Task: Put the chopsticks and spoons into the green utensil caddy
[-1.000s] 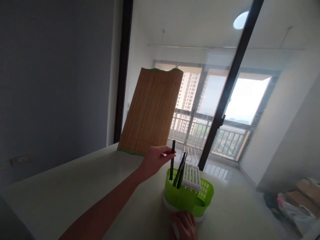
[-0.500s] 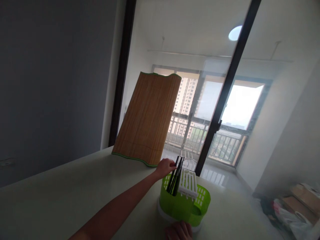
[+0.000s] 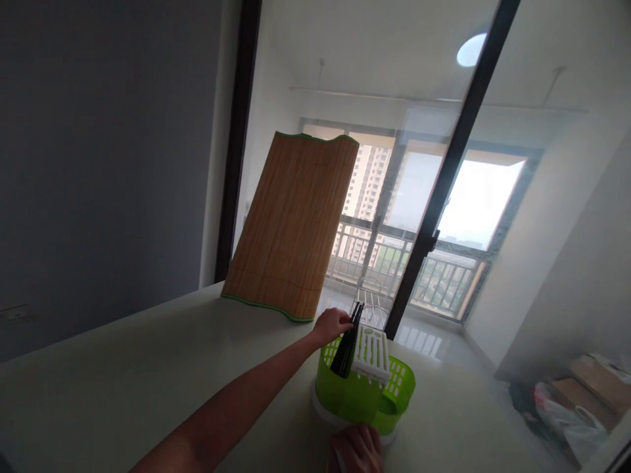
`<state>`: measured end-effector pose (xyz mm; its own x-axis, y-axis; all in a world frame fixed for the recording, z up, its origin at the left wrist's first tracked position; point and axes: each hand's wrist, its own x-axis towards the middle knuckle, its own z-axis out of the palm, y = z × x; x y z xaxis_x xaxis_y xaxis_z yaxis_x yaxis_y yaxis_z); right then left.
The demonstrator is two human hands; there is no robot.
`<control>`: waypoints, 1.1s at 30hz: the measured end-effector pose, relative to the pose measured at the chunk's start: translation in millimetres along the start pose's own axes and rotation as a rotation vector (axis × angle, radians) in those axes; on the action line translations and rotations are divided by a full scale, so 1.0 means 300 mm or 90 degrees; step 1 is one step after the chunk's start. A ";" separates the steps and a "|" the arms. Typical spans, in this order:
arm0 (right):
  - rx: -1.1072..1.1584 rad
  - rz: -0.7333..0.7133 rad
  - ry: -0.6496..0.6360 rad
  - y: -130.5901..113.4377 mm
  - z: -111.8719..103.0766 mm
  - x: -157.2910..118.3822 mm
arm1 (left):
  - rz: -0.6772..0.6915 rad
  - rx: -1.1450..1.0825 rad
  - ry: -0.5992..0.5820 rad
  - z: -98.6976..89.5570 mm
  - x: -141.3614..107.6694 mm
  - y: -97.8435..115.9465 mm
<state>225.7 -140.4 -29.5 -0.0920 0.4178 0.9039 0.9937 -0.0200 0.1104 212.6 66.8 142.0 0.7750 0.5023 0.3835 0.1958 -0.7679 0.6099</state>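
A green and white plastic utensil holder (image 3: 352, 401) stands on the table, with slotted openwork at its back and a white slotted rack (image 3: 372, 355) across its middle. Several black chopsticks (image 3: 349, 348) lean upright in its left compartment. My left hand (image 3: 333, 326) reaches over the holder's left side, thumb and fingers pinched on the chopsticks' upper ends. Low in front of the holder, close to its white base, my right hand (image 3: 358, 448) has its fingers curled. The lower part of that hand is cut off by the picture's edge, and what it grips cannot be made out.
A brown slatted bamboo mat (image 3: 296, 226) with green edging stands tilted at the back of the pale table (image 3: 148, 387). Behind it are dark-framed glass doors (image 3: 428, 240). Cardboard boxes (image 3: 599, 387) and plastic bags lie on the floor at right.
The black chopsticks have drawn closer together and lean slightly more to the right. My left hand has moved slightly right with them. My right hand shows a little higher.
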 end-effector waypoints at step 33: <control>0.155 0.229 -0.127 0.015 -0.023 -0.073 | -0.195 0.038 -0.147 0.288 -0.678 -0.093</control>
<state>231.9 -155.9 -46.1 0.2517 0.5905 0.7668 0.9484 0.0074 -0.3170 101.4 -48.4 -12.9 0.7884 0.6149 0.0198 0.4686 -0.6210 0.6283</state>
